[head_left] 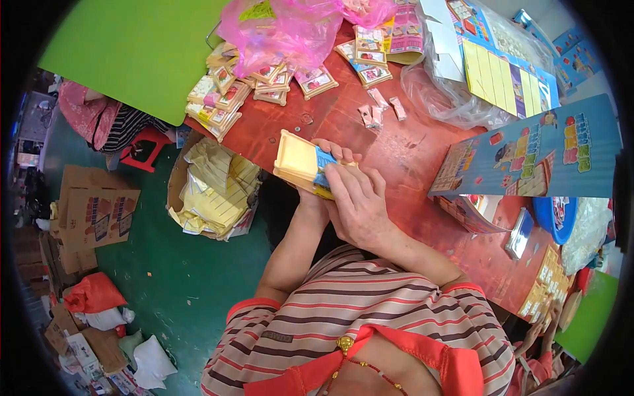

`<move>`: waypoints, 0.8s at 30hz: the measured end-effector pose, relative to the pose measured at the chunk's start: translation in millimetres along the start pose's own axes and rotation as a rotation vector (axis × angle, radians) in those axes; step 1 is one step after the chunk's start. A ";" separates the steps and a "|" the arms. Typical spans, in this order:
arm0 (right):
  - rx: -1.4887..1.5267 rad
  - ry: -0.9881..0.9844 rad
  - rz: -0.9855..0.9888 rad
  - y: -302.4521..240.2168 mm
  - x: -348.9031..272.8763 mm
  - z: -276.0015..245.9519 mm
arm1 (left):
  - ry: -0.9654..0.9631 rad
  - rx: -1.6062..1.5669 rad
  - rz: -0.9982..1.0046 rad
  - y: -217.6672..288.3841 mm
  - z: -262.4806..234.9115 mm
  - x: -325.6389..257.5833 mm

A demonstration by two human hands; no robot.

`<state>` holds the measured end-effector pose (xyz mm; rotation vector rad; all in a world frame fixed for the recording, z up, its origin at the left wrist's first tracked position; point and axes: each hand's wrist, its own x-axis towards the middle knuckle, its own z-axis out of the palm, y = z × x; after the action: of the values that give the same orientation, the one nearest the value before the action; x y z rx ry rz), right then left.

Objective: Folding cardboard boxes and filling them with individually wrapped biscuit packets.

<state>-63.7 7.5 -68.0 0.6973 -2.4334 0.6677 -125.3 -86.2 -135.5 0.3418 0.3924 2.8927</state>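
Over the near edge of the red table, both my hands are closed on a cream plastic case (296, 156) with a blue printed band round it. My left hand (314, 200) holds it from below, and its fingertips show along the far side. My right hand (360, 201) lies across the right end, fingers bent over the blue band. They hide much of that end. Beyond the case, similar flat cream cases (267, 79) with printed fronts lie in a loose pile. Several small pink wrapped packets (376, 109) lie to the right of the pile.
A pink plastic bag (281, 33) covers the back of the pile. A blue printed display box (528, 155) stands at right, near a blue basin (563, 221). An open carton of yellow paper (218, 188) stands on the floor at left. Another person's hands (545, 327) show at lower right.
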 end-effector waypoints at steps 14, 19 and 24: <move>0.154 0.022 -0.014 2.4 6.5 11.3 | -0.026 -0.036 -0.025 7.1 -13.8 10.9; 0.290 0.070 -0.008 3.7 6.2 15.7 | -0.116 -0.053 -0.027 9.4 -16.7 16.2; 0.229 -0.002 -0.042 4.4 10.2 7.1 | 0.007 -0.049 -0.024 7.3 -11.3 14.4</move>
<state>-76.2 3.2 -68.6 0.8359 -2.3599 0.9395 -143.1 -92.5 -141.1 0.3175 0.3233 2.8757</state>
